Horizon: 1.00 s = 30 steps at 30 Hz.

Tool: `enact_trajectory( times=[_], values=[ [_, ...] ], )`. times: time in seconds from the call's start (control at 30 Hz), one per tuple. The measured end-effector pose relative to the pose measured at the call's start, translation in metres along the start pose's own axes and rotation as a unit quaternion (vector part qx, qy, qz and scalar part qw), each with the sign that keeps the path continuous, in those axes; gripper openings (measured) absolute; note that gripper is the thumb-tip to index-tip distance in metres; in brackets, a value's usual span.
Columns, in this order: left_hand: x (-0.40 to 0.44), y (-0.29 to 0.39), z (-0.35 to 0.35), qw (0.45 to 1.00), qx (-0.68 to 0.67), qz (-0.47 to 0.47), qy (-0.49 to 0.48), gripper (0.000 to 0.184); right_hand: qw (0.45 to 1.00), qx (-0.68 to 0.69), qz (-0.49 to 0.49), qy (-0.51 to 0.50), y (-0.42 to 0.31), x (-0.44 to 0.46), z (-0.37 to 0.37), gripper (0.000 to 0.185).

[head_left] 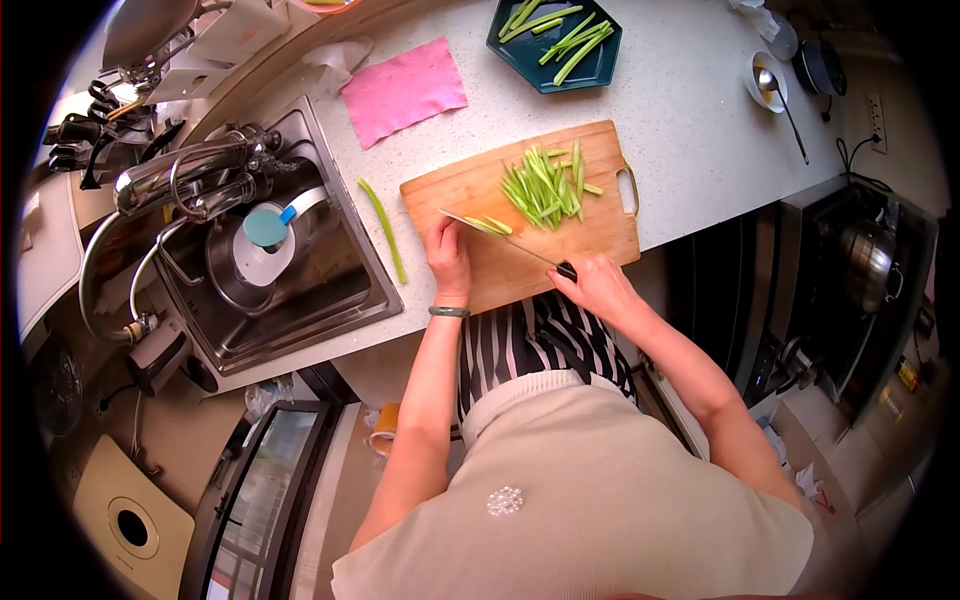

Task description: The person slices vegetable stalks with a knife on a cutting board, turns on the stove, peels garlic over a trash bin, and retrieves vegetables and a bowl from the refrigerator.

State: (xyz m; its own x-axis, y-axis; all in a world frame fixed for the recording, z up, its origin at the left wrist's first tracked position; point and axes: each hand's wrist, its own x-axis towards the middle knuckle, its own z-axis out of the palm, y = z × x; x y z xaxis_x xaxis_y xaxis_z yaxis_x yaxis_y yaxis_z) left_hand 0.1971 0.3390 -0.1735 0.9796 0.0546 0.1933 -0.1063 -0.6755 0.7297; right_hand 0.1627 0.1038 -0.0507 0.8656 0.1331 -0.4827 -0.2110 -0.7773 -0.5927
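My right hand (603,287) is closed round the black handle of a kitchen knife (525,252). Its blade slants up and left across the wooden cutting board (468,178). At the left of the board, near the knife tip, my left hand (448,262) has its fingers curled together; what they hold, if anything, is hidden. A few cut celery pieces (490,225) lie along the blade. Further right on the board sits a heap of green celery sticks (545,185). One long celery stalk (382,230) rests on the counter left of the board.
A dark hexagonal plate (555,82) with celery sticks stands behind the board. To the left lie a pink cloth (405,92) and a metal sink (335,215) containing a pitcher (265,245). A small bowl (768,98) with a spoon is at the far right.
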Motion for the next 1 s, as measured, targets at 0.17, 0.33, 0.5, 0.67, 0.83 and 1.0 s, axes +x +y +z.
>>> enact_trajectory(
  times=[0.17,0.33,0.5,0.67,0.83,1.0],
  values=[
    [0.0,0.001,-0.001,1.0,0.004,0.0,0.001,0.016,0.999,-0.032,0.024,-0.006,-0.002,0.009,0.013,0.035],
    [0.002,0.001,-0.003,1.0,0.003,0.003,-0.015,0.014,0.998,0.016,0.002,0.058,0.016,0.01,0.038,0.036],
    [0.01,0.024,0.003,1.0,-0.012,-0.003,-0.02,0.012,0.968,0.225,0.102,0.051,0.033,-0.018,0.025,0.037],
    [0.019,0.08,0.024,0.978,-0.149,-0.104,-0.1,0.013,0.94,0.266,0.166,0.136,0.053,-0.042,0.02,0.035],
    [0.029,0.068,0.021,0.988,-0.089,-0.109,-0.061,0.017,0.939,0.177,0.174,0.24,0.064,-0.051,-0.003,0.032],
    [0.033,0.075,0.035,0.989,-0.047,-0.109,-0.085,0.021,0.936,0.133,0.175,0.276,0.071,-0.047,-0.013,0.031]
  ],
)
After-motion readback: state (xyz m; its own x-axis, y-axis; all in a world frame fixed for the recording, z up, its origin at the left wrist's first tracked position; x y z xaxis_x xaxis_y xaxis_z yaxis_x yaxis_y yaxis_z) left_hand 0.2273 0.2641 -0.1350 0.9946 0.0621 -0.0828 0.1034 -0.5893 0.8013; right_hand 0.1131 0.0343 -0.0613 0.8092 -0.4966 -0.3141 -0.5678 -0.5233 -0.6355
